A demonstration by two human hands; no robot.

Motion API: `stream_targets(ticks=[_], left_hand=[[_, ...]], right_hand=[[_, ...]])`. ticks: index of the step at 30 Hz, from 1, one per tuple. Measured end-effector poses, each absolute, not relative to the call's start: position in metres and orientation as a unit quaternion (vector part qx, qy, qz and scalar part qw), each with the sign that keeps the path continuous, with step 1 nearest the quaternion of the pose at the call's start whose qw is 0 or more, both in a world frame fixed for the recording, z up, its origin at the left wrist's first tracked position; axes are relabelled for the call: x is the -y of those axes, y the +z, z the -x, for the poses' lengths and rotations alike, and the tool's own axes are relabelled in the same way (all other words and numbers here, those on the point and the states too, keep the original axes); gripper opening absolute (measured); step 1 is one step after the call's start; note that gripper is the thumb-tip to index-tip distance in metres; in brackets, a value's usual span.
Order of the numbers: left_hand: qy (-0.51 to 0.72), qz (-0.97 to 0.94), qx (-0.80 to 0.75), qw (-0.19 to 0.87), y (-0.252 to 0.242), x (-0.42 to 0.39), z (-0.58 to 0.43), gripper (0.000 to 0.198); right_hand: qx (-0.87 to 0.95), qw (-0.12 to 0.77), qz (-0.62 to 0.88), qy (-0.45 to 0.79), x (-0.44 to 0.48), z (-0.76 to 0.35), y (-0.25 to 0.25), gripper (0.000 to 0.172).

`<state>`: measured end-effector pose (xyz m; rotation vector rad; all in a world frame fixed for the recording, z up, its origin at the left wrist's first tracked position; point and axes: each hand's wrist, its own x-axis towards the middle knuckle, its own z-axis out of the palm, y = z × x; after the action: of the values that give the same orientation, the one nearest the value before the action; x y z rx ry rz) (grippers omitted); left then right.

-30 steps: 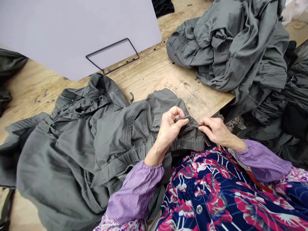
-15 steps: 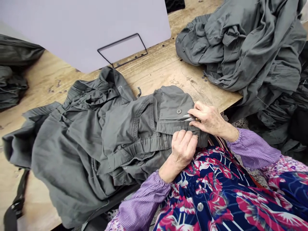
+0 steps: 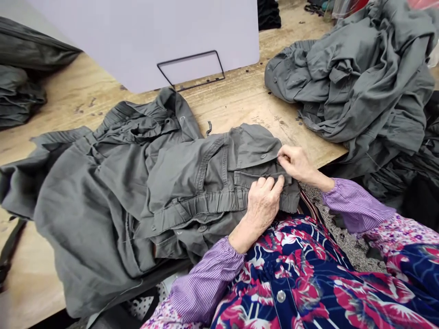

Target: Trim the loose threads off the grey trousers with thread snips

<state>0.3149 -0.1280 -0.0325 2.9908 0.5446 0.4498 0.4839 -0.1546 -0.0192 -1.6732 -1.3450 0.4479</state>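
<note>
A grey-green garment [image 3: 178, 169] lies spread over the wooden table and its front edge. Near its right end is a pocket flap [image 3: 255, 153] with a button, its lower edge lifted off the pocket below. My right hand [image 3: 291, 161] pinches the right corner of this flap; no scissor blades show there now. Below the flap, my left hand [image 3: 263, 201] rests on the cloth with curled fingers, its index finger reaching toward the right hand. Whether it grips a fold is hidden.
A heap of similar grey garments [image 3: 350, 87] covers the right side and hangs over the edge. A pale board [image 3: 144, 36] with a black wire frame [image 3: 190, 57] stands behind. Dark cloth [image 3: 20, 96] lies far left, and thread scraps dot the wooden table [image 3: 236, 103].
The view has shifted. The pointed blades at my right hand have gone from sight, and that hand now pinches the flap's corner. The flap is lifted, and my left index finger has stretched out.
</note>
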Motion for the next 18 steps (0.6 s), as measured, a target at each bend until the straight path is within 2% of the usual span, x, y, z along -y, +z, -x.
stream_targets(ticks=[3, 6, 9, 12, 15, 18], left_hand=[[0.139, -0.975, -0.169, 0.039, -0.035, 0.126, -0.314, 0.026], [0.168, -0.963, -0.188, 0.093, -0.034, 0.125, -0.313, 0.019], [0.243, -0.923, -0.244, 0.17, -0.028, 0.127, -0.318, 0.023], [0.307, -0.881, -0.307, 0.188, -0.019, 0.13, -0.331, 0.032], [0.3, -0.871, -0.35, 0.171, -0.014, 0.131, -0.344, 0.028], [0.292, -0.881, -0.33, 0.17, -0.017, 0.128, -0.351, 0.029]], right_hand=[[0.318, 0.612, 0.606, 0.396, 0.152, -0.483, -0.012, 0.018], [0.176, 0.648, 0.535, 0.512, 0.155, -0.479, -0.003, 0.026], [0.125, 0.665, 0.523, 0.518, 0.159, -0.473, 0.003, 0.027], [0.147, 0.677, 0.518, 0.502, 0.162, -0.467, 0.007, 0.026], [0.172, 0.688, 0.517, 0.479, 0.163, -0.461, 0.008, 0.026], [0.182, 0.696, 0.518, 0.464, 0.164, -0.458, 0.006, 0.025]])
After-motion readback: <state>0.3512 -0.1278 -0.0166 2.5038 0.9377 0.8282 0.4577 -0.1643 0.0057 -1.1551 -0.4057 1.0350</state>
